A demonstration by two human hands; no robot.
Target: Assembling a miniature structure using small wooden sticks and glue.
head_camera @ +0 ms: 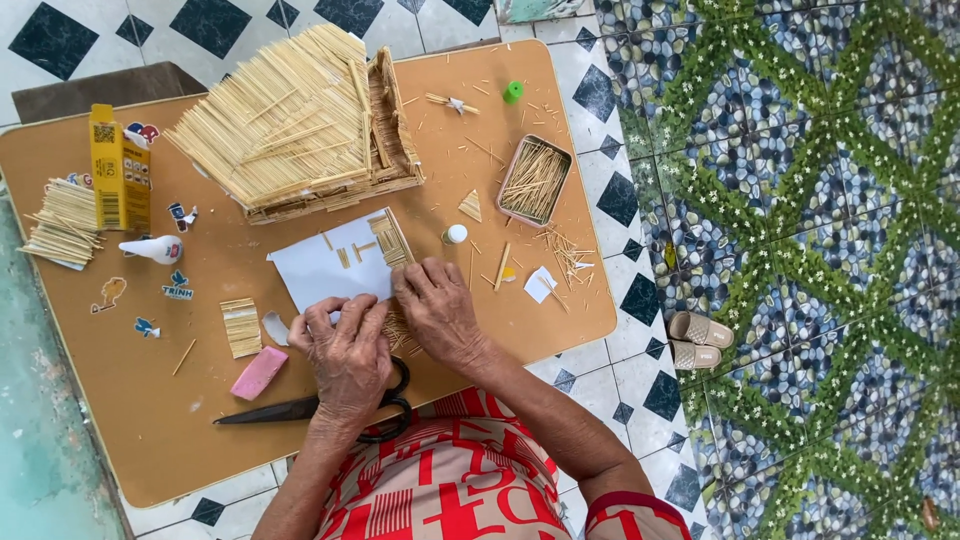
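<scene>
A toothpick house [300, 115] stands largely built at upper centre, while the left hand [345, 350] and right hand [440, 312], fingers pinched together, press a small unfinished toothpick panel [400, 330] at lower centre, beside the white paper [320, 265]. Loose sticks fill a tin [535, 180] on the low brown table [150, 420], set on patterned floor tiles [800, 250].

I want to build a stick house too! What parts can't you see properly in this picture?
- Head view: the small stick panel under both hands; the left hand and right hand cover most of it.
- The scissors: the left hand hides part of the handles.
- The stick house: only the roof shows from above, so its walls are hidden.
- The sticks in the tin are too small to count.
</scene>
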